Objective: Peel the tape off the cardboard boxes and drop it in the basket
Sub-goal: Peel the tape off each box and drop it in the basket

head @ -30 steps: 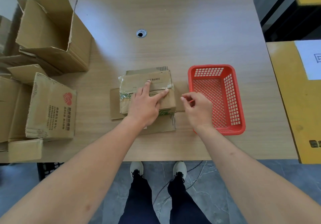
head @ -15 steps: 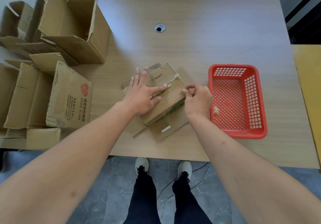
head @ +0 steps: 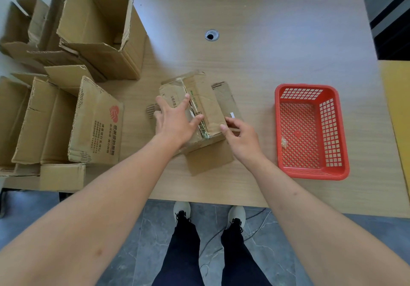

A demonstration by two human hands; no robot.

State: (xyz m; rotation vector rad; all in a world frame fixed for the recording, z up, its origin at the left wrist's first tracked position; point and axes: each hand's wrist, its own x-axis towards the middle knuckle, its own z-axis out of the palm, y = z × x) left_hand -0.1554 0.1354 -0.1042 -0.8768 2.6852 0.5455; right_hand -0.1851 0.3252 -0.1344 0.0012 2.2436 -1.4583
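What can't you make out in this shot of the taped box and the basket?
Head view only:
- Whether the right hand pinches any tape: its fingers curl at the small box edge, the tips too small to read.
- Box surface under the left hand: covered by the palm.
- The scrap in the red basket: too small to identify.
- Cardboard pile: cut off by the left edge.
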